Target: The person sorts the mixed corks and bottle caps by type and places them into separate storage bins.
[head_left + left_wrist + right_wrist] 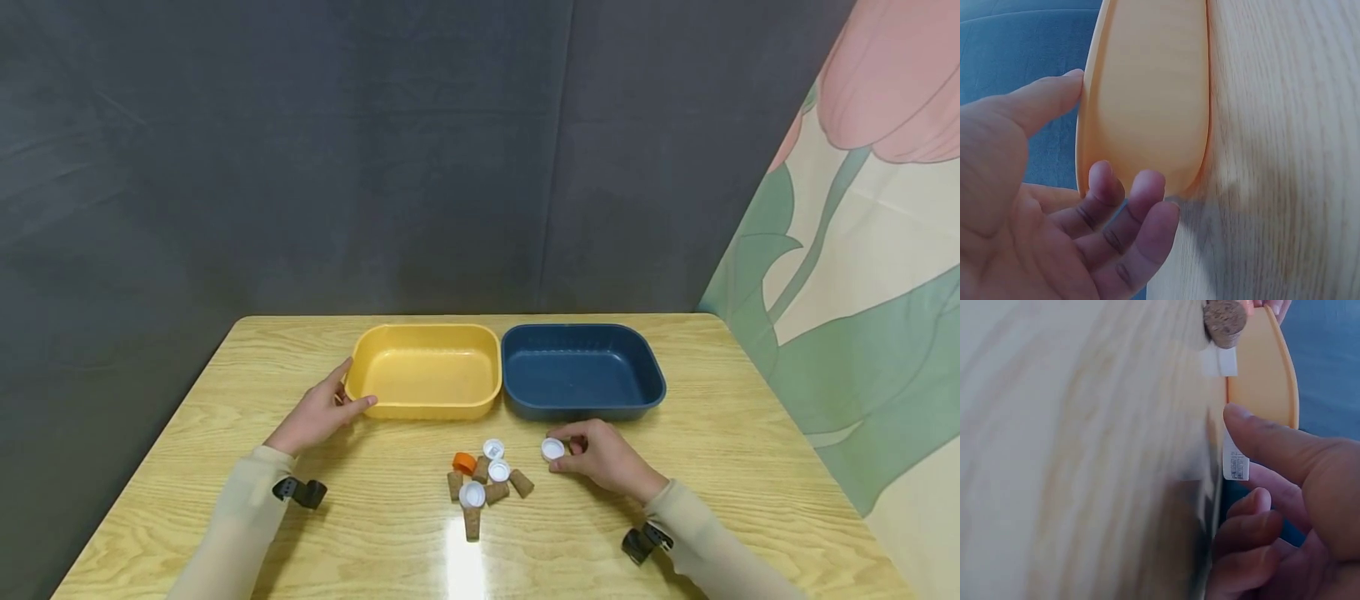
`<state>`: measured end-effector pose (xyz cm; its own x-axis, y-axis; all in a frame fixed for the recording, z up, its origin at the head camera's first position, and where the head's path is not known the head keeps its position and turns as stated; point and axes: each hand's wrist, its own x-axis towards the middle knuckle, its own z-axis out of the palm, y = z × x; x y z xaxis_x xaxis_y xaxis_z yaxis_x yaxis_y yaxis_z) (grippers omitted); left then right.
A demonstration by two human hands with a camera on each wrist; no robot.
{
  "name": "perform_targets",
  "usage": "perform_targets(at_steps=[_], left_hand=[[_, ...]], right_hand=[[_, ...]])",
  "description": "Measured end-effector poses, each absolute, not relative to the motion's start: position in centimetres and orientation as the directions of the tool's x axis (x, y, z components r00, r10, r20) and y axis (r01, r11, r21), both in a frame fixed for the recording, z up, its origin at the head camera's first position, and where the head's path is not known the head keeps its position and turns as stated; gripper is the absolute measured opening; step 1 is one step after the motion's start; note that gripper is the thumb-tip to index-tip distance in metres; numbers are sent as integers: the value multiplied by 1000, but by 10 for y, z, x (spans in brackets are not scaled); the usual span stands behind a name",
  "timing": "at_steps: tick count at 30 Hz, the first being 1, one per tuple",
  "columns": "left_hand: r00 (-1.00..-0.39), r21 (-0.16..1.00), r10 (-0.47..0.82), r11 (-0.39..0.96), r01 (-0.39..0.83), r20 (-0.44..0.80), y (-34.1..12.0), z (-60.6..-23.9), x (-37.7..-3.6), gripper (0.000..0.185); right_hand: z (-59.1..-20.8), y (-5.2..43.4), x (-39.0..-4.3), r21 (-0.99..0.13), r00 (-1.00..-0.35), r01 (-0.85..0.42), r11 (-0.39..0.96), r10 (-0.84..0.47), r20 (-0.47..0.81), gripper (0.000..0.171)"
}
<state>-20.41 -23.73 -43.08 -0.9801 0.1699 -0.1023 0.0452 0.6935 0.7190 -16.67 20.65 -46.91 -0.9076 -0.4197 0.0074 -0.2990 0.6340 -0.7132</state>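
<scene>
My right hand pinches a white bottle cap between thumb and forefinger, low over the table in front of the blue tub. The right wrist view catches this cap edge-on, the other fingers bent behind it. At the yellow tub, my left hand rests on the near left corner, thumb along the front and forefinger along the end. In the left wrist view its remaining fingers bend loosely, off the tub wall. Both tubs show bare floors.
Several corks, an orange cap and 3 white caps lie bunched mid-table, in front of where the tubs meet. The tubs stand side by side on the wooden table. A dark curtain hangs behind it.
</scene>
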Motion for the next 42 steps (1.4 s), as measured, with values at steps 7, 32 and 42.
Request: perform_targets(at_steps=[7,32,42], left_hand=[[-979,726,170,686,33,-116,-238,-431,-205,99],[-977,746,173,665,23,-125,-237,-431,-205,97],[-982,692,174,718,75,-74,-239,-430,-207,90]], right_hand=[[-458,203,-163,-714,-907,-314,626,-421,30,35],[-392,208,-188,-609,-898,-413,678,-414,148,34],[-384,213,-212,-605,-898,-409,683,-420,134,33]])
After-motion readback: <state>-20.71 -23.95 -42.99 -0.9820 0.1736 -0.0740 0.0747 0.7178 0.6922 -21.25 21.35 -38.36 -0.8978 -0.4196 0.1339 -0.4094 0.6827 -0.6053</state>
